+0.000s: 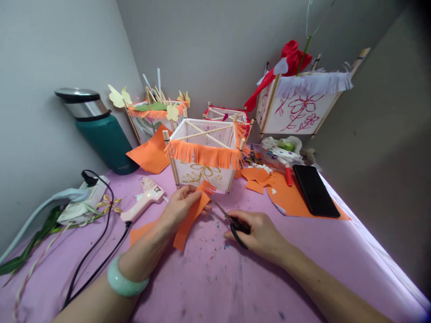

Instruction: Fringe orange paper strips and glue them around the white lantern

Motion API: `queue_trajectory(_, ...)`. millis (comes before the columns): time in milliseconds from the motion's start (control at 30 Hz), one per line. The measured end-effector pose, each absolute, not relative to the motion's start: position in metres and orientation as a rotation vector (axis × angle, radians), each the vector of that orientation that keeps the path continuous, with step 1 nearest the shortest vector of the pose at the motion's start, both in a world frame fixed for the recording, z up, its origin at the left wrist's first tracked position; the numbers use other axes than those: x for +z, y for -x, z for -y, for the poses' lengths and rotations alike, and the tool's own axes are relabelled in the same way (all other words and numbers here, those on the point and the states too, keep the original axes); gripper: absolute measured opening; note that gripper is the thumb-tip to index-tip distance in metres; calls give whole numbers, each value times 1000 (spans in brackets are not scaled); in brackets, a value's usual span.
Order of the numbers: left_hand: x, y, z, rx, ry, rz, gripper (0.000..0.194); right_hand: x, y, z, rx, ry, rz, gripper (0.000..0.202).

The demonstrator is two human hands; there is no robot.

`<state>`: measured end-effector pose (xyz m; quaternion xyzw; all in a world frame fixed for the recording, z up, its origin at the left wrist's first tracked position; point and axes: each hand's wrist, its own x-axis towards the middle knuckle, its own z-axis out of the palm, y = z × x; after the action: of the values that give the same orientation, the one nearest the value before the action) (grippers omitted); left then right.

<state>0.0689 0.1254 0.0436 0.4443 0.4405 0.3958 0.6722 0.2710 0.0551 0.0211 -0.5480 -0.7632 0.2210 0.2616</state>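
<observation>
A strip of orange paper (189, 222) is pinched in my left hand (183, 204); its far end is cut into a fine fringe. My right hand (261, 231) grips a pair of black-handled scissors (239, 229), fingers around the handles. The scissors' blades point at the fringed end, close to my left fingertips; I cannot tell whether they touch the paper. Just beyond my hands stands a box-shaped lantern (205, 172) of white panels and wooden sticks, with orange fringe (205, 154) along its top and a flower drawn on the front.
A pink glue gun (144, 204), power strip (82, 202) and teal bottle (104, 139) are on the left. Orange scraps (257, 177), a red marker (288, 175) and a black phone (315, 190) lie right. More lanterns (299, 105) are behind. Cords cross the left front.
</observation>
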Motion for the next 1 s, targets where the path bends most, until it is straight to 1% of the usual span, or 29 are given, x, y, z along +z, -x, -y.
queue_trajectory(100,45,-69,-125,916,-988,-1018,11,22,-271,-55,595,1469,2071,20)
queue_trajectory(367,40,-69,-126,897,-1014,-969,16,22,-270,-54,558,1458,2092,17)
queue_trajectory(633,41,-70,-124,871,-1004,-948,20,19,-271,-54,581,1451,2094,18)
queue_trajectory(1000,42,-70,-124,863,-1017,-951,18,16,-271,-57,590,1479,2087,17)
